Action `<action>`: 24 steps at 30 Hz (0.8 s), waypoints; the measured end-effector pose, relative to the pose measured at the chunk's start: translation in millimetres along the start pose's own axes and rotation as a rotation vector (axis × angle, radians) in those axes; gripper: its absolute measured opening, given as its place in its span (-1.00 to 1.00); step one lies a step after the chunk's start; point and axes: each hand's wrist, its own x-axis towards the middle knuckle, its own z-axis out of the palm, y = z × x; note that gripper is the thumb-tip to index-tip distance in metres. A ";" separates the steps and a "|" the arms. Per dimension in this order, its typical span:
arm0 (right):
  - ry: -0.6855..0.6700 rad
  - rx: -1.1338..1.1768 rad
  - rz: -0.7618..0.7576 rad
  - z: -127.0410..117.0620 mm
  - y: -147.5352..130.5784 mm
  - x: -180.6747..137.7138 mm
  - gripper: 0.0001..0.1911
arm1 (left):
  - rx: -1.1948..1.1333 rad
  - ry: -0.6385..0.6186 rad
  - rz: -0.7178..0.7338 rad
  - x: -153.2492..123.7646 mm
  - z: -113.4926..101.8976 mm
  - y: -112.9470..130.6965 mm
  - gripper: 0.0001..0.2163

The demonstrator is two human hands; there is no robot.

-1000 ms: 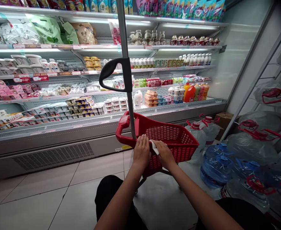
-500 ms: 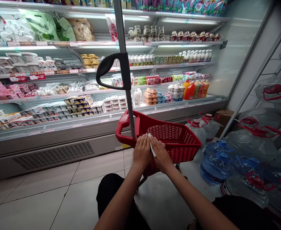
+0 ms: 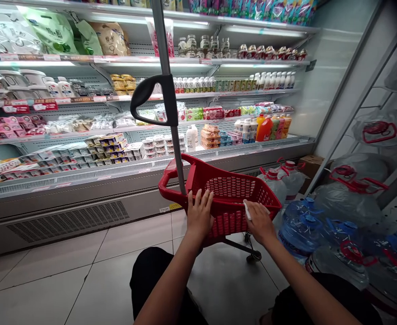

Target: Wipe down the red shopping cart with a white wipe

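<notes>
A red plastic shopping basket (image 3: 232,221) on wheels stands before me, with a grey pole (image 3: 177,155) and a black loop handle (image 3: 171,100) rising from its left end. My left hand (image 3: 200,214) lies on the near rim close to the pole, fingers spread and holding nothing. Farther right along the same rim, my right hand (image 3: 259,221) presses down a folded white cloth or tissue (image 3: 247,210); part of it is hidden under the palm and fingers.
A refrigerated display case (image 3: 83,194) with shelves of yogurt, bottles and pouches runs behind the basket. Large water jugs (image 3: 301,225) crowd the floor to the right, with a cardboard box (image 3: 310,167) behind them. My knees flank my arms above the tiled floor (image 3: 59,271).
My right hand has slid right along the rim with the white cloth, away from my left hand. The left hand's fingers have spread; it stays near the pole.
</notes>
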 end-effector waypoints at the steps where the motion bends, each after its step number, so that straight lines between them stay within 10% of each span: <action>1: -0.001 0.020 -0.018 3.0 -15.7 4.4 -0.41 | -0.003 -0.006 0.019 1.3 4.7 6.7 -0.26; 7: -0.024 0.145 -0.137 12.7 -87.0 27.2 -0.30 | 0.020 -0.002 0.094 2.9 32.5 28.9 -0.27; 18: 0.026 -0.064 0.051 -21.6 45.0 -32.4 -0.36 | -0.103 -0.035 0.117 2.7 29.8 10.0 -0.31; 24: -0.026 0.045 -0.093 7.8 -45.5 7.7 -0.33 | -0.120 -0.040 0.156 4.7 27.8 14.1 -0.30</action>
